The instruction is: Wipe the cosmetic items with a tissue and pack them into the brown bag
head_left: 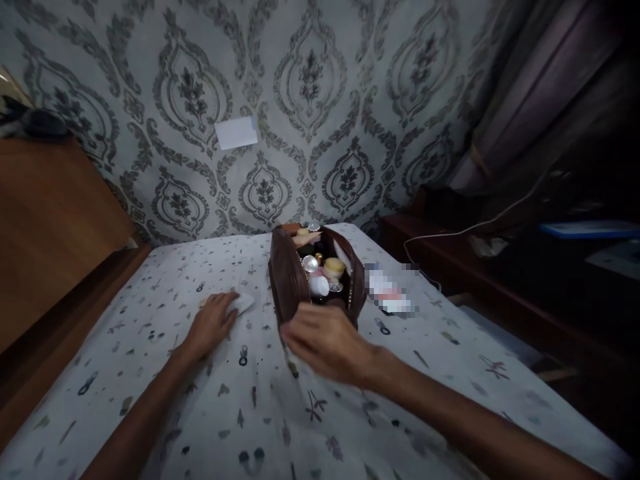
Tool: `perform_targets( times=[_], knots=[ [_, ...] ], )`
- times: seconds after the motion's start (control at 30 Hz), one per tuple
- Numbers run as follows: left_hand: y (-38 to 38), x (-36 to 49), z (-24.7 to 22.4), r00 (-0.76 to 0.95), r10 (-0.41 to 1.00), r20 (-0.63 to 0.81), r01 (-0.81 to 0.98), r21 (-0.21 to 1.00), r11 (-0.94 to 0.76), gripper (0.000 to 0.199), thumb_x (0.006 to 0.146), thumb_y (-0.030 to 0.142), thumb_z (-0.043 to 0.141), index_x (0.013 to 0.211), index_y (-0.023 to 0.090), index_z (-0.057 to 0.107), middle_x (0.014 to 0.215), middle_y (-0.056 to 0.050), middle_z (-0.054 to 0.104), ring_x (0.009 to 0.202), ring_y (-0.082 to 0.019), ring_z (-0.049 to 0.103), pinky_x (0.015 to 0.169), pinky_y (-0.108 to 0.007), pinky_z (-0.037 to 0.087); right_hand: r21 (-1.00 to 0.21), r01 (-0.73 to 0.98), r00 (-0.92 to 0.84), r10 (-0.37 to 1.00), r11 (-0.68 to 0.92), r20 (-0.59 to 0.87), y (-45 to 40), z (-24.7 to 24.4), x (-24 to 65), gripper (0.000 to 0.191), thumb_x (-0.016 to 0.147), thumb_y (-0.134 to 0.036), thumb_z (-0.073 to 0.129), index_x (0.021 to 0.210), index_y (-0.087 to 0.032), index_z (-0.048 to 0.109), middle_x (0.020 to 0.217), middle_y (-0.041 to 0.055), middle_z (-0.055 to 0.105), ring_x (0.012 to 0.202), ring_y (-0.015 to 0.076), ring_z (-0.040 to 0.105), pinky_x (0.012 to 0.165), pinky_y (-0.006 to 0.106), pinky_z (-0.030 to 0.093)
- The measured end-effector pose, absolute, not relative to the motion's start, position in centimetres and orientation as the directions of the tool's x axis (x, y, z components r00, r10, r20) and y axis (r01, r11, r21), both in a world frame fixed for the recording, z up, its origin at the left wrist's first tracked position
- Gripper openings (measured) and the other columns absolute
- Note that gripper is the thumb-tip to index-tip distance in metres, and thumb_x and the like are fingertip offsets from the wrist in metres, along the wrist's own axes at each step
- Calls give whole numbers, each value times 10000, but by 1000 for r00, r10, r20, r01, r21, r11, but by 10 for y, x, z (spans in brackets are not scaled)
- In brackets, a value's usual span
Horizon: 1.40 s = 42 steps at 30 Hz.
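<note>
A brown bag [289, 277] stands unzipped on the patterned white sheet [210, 413]. Inside it are several small containers, among them a yellow-lidded jar [334, 268], a white bottle [319, 286] and a round silvery lid [309, 264]. My right hand [327, 340] is closed at the bag's near end; what its fingers hold, if anything, is hidden. To the left of the bag, my left hand [214, 323] rests low over the sheet, its fingers curled on a small white item [243, 303] like a tissue or wrapper.
Right of the bag lies a blurred-out packet [389, 293]. A wooden cabinet [55, 227] borders the sheet at left. Beyond the right edge are a dark red table [450, 267] and a white cable [465, 232]. A patterned wall [310, 133] rises behind.
</note>
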<state>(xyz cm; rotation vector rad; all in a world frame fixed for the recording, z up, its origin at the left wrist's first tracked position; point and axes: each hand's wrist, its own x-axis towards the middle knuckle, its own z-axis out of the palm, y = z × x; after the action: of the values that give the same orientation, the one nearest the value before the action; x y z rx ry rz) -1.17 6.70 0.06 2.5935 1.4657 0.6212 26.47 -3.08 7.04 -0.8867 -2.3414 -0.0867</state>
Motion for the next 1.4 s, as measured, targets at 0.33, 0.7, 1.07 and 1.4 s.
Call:
perform_targets(
  times=[0.33, 0.7, 1.07, 1.4],
  knots=[
    [67, -15, -24, 454, 779, 432, 756, 275, -593, 369, 993, 339, 406, 1300, 198, 556, 1203, -112, 644, 1128, -290, 559, 978, -476, 470, -296, 955, 27, 991, 14, 134, 86, 162, 313, 479, 992, -520, 402, 1014, -122, 668, 897, 151, 740, 847, 254, 693, 723, 314, 464],
    [68, -18, -26, 471, 766, 438, 751, 258, -608, 363, 986, 334, 412, 1294, 211, 559, 1190, -108, 641, 1130, -303, 554, 978, -473, 479, -532, 845, -6, 995, -46, -95, 101, 166, 301, 131, 845, -212, 656, 912, -112, 708, 538, -13, 571, 500, 107, 500, 495, 222, 402],
    [67, -19, -26, 489, 763, 422, 753, 237, -614, 376, 998, 346, 403, 1317, 202, 540, 1187, -111, 631, 1121, -304, 545, 962, -468, 483, -182, 982, -35, 994, 54, 107, 36, 158, 308, 230, 893, -336, 570, 1027, -185, 681, 933, 86, 719, 843, 219, 645, 592, 259, 331],
    [67, -18, -27, 489, 754, 438, 749, 233, -621, 371, 1000, 335, 400, 1318, 202, 537, 1207, -115, 631, 1136, -302, 549, 973, -472, 481, -124, 986, -91, 987, 108, 131, 33, 154, 314, 301, 926, -308, 499, 1091, -169, 709, 1010, 102, 737, 878, 215, 660, 635, 262, 357]
  ],
)
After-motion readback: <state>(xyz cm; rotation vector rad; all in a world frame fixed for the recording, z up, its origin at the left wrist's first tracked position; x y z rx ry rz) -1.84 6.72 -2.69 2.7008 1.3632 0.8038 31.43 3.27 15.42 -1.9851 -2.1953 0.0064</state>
